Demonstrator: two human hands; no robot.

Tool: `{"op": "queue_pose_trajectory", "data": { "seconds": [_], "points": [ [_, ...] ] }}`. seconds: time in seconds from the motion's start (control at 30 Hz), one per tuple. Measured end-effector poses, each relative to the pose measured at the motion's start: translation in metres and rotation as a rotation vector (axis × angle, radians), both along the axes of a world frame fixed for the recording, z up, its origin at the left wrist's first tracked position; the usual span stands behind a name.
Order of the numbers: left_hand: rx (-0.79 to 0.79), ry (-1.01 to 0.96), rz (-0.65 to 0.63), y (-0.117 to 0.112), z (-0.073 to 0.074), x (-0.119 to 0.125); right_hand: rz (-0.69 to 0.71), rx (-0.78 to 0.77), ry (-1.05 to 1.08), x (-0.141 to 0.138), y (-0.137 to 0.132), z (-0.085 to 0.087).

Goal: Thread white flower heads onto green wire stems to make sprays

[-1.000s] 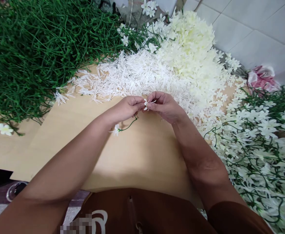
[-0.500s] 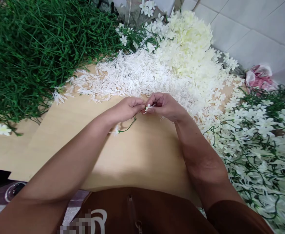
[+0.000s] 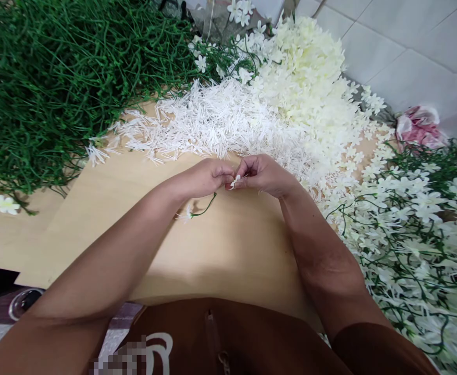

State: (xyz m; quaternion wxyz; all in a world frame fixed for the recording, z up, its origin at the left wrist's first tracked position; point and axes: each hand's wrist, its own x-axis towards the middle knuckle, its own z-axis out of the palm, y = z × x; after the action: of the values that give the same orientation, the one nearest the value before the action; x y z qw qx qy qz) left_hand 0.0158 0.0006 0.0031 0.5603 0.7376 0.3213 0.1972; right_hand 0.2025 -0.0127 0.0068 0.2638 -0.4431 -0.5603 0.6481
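Observation:
Over the tan board (image 3: 228,245), my left hand (image 3: 208,177) and my right hand (image 3: 265,174) meet fingertip to fingertip. Between them is a small white artificial flower (image 3: 235,180). My right thumb and fingers pinch it. My left fingers are closed on a green artificial stem (image 3: 205,209), which hangs below that hand and carries another white flower (image 3: 188,212) at its lower end. Where stem and upper flower join is hidden by the fingertips.
Behind my hands lies a heap of thin white stamens (image 3: 220,117), with loose cream petals (image 3: 306,67) beyond. Green stems (image 3: 75,78) pile up at the left. Assembled flowers (image 3: 416,250) spread along the right, near a pink and white plastic bag (image 3: 421,127).
The white stamen tips that stuck out to the right of the upper flower no longer show; the flower sits closer against my right fingertips. Both hands stay in nearly the same place.

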Motion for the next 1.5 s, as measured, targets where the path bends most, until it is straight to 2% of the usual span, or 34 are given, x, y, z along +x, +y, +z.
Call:
{"op": "queue_pose_trajectory", "data": {
  "seconds": [0.27,0.43,0.53,0.7,1.0,1.23,1.5],
  "points": [
    [-0.046,0.024,0.001,0.001,0.002,-0.002,-0.002,0.050,-0.024,-0.002,0.000,-0.004],
    [-0.174,-0.050,0.131,-0.002,0.002,-0.003,-0.037,0.098,0.106,0.003,0.003,-0.002],
    [-0.205,-0.038,0.192,-0.003,0.004,-0.003,-0.074,0.121,0.113,0.007,0.004,-0.003],
    [-0.211,-0.025,0.215,0.000,0.005,-0.001,-0.108,0.106,0.079,0.008,0.005,-0.006],
    [-0.191,-0.131,0.250,0.003,-0.005,0.000,-0.136,0.055,0.185,0.011,0.005,-0.009],
    [-0.268,-0.174,0.363,0.001,-0.005,0.004,-0.188,0.063,0.203,0.009,0.003,-0.009],
    [-0.261,-0.212,0.391,0.001,-0.002,0.005,-0.194,0.042,0.207,0.007,0.004,-0.007]
  ]
}}
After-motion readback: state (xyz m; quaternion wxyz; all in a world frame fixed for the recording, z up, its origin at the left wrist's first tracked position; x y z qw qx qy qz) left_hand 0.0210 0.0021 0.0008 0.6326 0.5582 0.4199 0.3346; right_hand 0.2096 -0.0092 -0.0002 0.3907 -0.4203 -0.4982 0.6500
